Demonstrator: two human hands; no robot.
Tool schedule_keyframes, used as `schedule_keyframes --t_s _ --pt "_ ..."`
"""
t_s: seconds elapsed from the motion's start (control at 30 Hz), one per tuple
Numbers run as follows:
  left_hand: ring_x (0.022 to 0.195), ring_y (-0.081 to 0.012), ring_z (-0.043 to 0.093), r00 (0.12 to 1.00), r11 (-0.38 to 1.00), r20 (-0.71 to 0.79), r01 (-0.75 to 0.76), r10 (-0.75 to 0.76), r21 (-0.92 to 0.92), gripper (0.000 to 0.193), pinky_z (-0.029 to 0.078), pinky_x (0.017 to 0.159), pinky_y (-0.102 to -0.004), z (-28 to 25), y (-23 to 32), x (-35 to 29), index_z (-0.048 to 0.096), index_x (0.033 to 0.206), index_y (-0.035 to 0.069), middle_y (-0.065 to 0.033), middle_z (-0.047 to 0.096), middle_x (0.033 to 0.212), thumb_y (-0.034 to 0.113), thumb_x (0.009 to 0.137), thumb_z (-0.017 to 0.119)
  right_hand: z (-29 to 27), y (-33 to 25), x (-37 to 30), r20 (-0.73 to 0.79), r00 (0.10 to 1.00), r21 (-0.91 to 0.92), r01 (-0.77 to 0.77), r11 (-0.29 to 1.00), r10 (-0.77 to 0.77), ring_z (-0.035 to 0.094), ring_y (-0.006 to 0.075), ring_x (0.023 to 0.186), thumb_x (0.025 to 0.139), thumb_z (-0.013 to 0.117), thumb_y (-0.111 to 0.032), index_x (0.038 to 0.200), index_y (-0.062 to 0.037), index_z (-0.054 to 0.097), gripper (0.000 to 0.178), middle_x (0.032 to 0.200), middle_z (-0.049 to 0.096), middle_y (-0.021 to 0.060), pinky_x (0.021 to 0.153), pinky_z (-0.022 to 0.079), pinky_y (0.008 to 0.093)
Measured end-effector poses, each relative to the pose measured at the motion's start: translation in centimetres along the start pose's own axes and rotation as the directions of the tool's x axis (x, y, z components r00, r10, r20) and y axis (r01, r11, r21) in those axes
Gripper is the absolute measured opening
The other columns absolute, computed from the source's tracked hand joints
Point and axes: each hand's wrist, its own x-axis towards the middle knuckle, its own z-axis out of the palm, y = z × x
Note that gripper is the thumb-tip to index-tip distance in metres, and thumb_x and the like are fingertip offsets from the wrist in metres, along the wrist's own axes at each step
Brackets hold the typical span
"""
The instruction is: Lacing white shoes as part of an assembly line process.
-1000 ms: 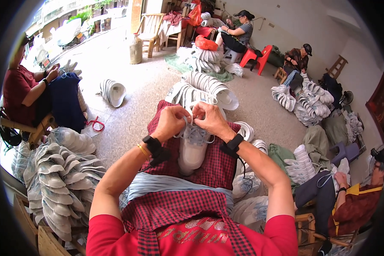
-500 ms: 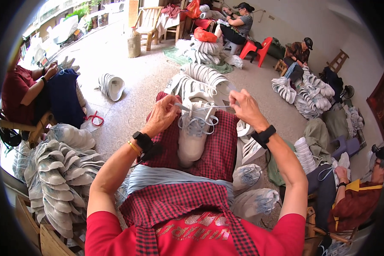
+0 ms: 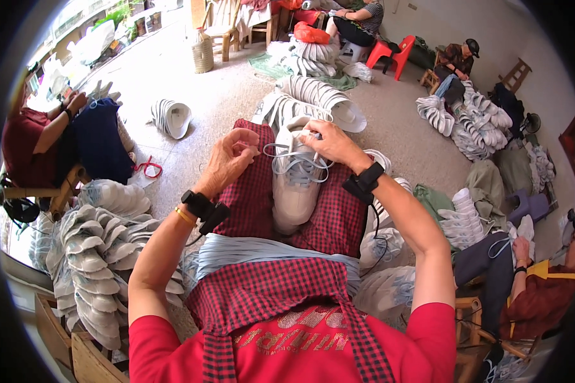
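A white sneaker [image 3: 294,207] rests between my knees on a red-and-black checked apron [image 3: 239,214], toe toward me. Its pale blue shoelace [image 3: 300,167] makes loose loops across the front. At the shoe's left side hovers my left hand [image 3: 227,163], thumb and forefinger curved and apart, with nothing visible between them. Over the shoe's opening, my right hand [image 3: 335,143] has its fingertips pinched at the upper end of the lacing; they partly hide the lace there. A bundle of pale blue laces [image 3: 268,255] lies across my lap.
Nested white shoes [image 3: 329,105] lie beyond my knees, with a large heap of shoes [image 3: 92,274] at left. More shoes [image 3: 393,297] are at my right. Co-workers sit around: one at left [image 3: 35,137], one at right [image 3: 536,300], others farther back. A red chair [image 3: 393,57] stands behind.
The lace ends were stretched between both hands. My left hand has let go and moved down and left; my right hand has come in to the shoe's opening.
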Motion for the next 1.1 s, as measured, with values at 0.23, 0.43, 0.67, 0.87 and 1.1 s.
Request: schedule_keyframes --t_s 0.23,0.43,0.67,0.87,1.1 --pt "0.085 -0.0182 0.07 0.996 0.989 -0.009 -0.086 0.088 0.117 0.022 0.057 0.075 -0.0306 2.1 0.6 1.9 0.064 0.11 -0.002 -0.0126 0.07 0.1 0.002 0.093 0.051 -6.0 3.5 -2.6 0.079 0.964 0.736 -0.229 0.638 0.256 0.06 0.0126 0.096 0.101 0.051 -0.038 0.116 -0.004 0.064 0.039 0.106 0.066 0.0018 0.086 0.049 0.0284" --pt "0.075 -0.0323 0.067 0.911 0.83 0.004 -0.378 0.413 0.41 0.019 0.053 0.07 -0.0371 5.1 -1.2 6.7 0.07 0.094 -0.004 -0.0211 0.069 0.086 0.007 0.088 0.056 -8.8 4.3 -7.1 -0.052 0.899 0.957 -0.08 0.278 0.436 0.06 0.0207 0.114 0.1 0.052 -0.048 0.13 -0.0016 0.059 0.055 0.124 0.065 0.0086 0.1 0.047 0.0352" --pt "0.084 -0.0327 0.066 0.625 0.305 0.703 -0.78 0.339 0.546 0.006 0.053 0.076 -0.0406 5.0 -7.4 13.9 0.066 0.08 0.006 -0.0149 0.065 0.084 0.012 0.079 0.064 -7.4 6.6 -8.0 -0.077 0.831 0.961 -0.085 0.262 0.551 0.059 0.0158 0.099 0.099 0.052 -0.041 0.111 -0.0083 0.064 0.037 0.106 0.065 0.0013 0.091 0.046 0.0331" --pt "0.088 -0.0262 0.07 0.627 0.19 0.71 -0.777 0.319 0.601 0.013 0.055 0.081 -0.0346 6.3 -6.9 12.4 0.07 0.091 0.004 -0.0123 0.069 0.083 0.01 0.079 0.069 -6.5 4.7 -9.0 -0.105 0.858 0.954 -0.055 0.293 0.503 0.059 0.0154 0.104 0.099 0.053 -0.038 0.116 -0.0063 0.064 0.037 0.114 0.065 0.0019 0.093 0.045 0.0321" --pt "0.078 -0.0133 0.059 0.981 0.982 0.131 -0.156 0.142 0.107 0.021 0.051 0.073 -0.0284 4.3 -1.7 12.2 0.07 0.107 0.001 -0.0043 0.065 0.086 0.011 0.093 0.058 -6.1 9.5 -11.3 -0.164 0.858 0.964 0.034 0.264 0.486 0.062 0.0211 0.112 0.099 0.048 -0.038 0.13 -0.0024 0.06 0.049 0.125 0.066 0.0095 0.099 0.048 0.0348"
